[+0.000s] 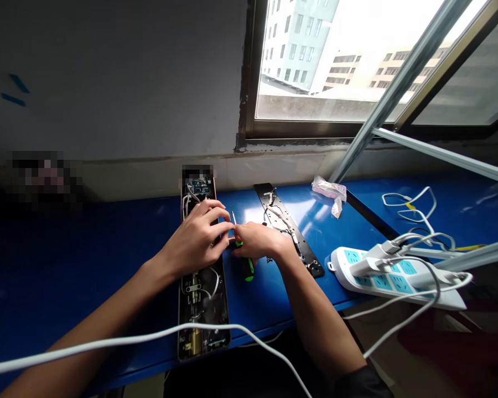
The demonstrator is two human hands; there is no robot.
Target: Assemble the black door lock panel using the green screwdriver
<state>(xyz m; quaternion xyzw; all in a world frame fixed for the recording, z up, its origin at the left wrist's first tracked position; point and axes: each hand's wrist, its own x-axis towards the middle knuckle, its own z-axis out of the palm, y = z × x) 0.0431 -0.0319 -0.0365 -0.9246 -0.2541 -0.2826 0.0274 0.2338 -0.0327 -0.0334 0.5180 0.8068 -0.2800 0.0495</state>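
A long, narrow black housing [223, 331], which looks like part of an electronic door lock, lies open on the blue table. It has a circuit board [200, 187] at its far end, white wires and a brass-coloured mechanism [196, 341] at its near end. My left hand [201, 235] is over its middle, fingers bent and closed at the tips; anything between them is too small to make out. Just right of the housing, my right hand [255, 240] is closed around a screwdriver [248, 270] with a green and black handle. Its thin shaft points away from me, beside my left fingertips.
Right of my hands lies a black plate [305, 243] with white wires. A crumpled plastic wrapper [330, 189] is behind it. A white power strip [373, 276] with plugs and cables sits at the right edge, near metal frame bars [398, 77]. A white cable [149, 335] crosses the foreground.
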